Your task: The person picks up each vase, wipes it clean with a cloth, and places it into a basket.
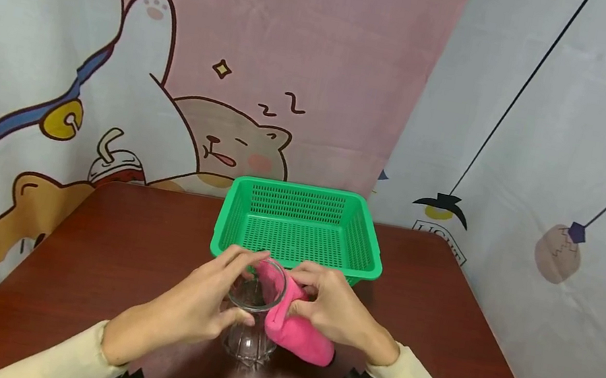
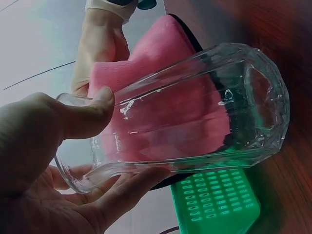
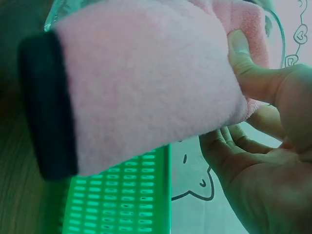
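Observation:
A clear glass vase point(image 1: 249, 340) with a flared round mouth and faceted lower body stands out in front of the person. My left hand point(image 1: 194, 301) grips it near the mouth, thumb on the near side and fingers round the far side. Beside it, my right hand point(image 1: 334, 305) pinches a folded pink cloth point(image 1: 304, 341) with dark edging, right at the vase's rim. Through the glass in the left wrist view, the fuzzy pink cloth point(image 2: 170, 117) shows behind the vase wall. The cloth's loose end point(image 3: 146, 92) hangs away from the right thumb in the right wrist view.
A green plastic basket point(image 1: 291, 262) with slotted walls sits just beyond the hands on the dark reddish-brown table point(image 1: 149, 243). A cartoon-printed curtain point(image 1: 331, 53) hangs behind the table and along its sides.

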A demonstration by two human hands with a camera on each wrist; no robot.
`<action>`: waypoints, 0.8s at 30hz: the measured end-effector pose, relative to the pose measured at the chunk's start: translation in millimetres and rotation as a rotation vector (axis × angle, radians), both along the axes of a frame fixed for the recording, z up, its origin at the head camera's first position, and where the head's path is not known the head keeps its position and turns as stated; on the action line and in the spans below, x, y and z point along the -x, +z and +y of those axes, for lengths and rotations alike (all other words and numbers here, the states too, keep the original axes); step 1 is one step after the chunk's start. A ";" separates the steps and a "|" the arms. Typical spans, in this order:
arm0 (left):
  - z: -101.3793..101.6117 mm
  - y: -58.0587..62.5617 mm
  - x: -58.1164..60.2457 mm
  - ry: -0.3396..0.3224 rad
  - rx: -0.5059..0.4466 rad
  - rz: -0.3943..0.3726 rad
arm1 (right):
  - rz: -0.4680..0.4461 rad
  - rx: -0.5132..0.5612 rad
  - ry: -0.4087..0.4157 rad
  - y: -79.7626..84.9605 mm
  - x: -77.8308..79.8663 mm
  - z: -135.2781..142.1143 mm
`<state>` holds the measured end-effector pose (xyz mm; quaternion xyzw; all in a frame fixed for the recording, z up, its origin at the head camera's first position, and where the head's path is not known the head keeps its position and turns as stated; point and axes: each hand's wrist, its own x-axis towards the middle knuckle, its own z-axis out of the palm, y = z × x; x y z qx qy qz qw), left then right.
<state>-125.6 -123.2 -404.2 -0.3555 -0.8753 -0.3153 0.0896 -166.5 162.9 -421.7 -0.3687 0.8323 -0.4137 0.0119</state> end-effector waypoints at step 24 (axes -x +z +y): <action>-0.7 2.0 0.1 -0.014 -0.014 -0.043 | -0.074 0.238 0.028 12.5 3.8 11.6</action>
